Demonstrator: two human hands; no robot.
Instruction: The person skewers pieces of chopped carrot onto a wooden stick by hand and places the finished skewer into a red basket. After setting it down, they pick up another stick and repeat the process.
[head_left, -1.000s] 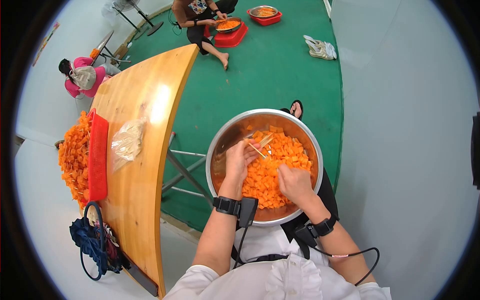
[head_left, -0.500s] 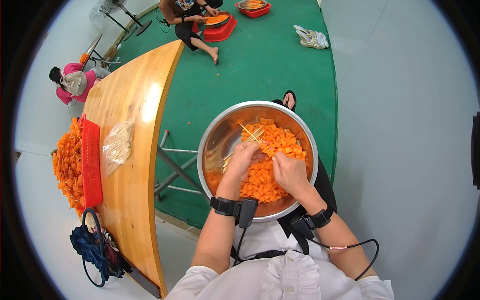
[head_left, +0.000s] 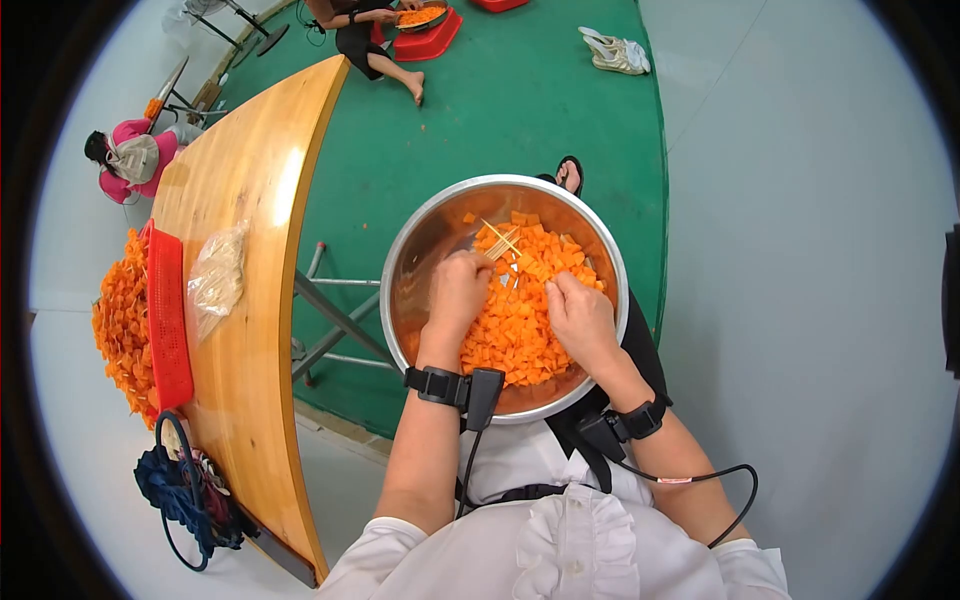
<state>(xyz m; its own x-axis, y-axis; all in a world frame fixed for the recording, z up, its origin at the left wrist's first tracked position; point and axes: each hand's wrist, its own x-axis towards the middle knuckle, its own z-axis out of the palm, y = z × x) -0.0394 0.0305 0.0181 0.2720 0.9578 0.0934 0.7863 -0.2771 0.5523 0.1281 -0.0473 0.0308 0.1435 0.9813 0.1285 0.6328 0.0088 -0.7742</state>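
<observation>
A large steel bowl [head_left: 400, 300] rests on my lap, holding a heap of orange carrot cubes [head_left: 515, 340]. My left hand [head_left: 460, 292] is closed over the bowl's left side, with a bundle of thin wooden sticks [head_left: 503, 243] poking out past its fingertips. One stick lies crosswise over the others. On the right side, my right hand [head_left: 582, 318] hovers low over the cubes, thumb and fingers pinched together. Whatever is between those fingertips is too small or hidden to make out. A small gap separates the two hands.
At left stands a wooden table [head_left: 250, 150] with a plastic bag of sticks [head_left: 218, 275] and a red basket [head_left: 170, 320] piled with skewered carrot pieces [head_left: 125, 320]. A dark blue bag [head_left: 175, 495] hangs nearby. Two people work farther off; shoes [head_left: 615, 52] lie on the green floor.
My hands have moved apart, the left one going left and down from the sticks' upper ends. The view has shifted, so the bowl and table sit slightly higher and further left.
</observation>
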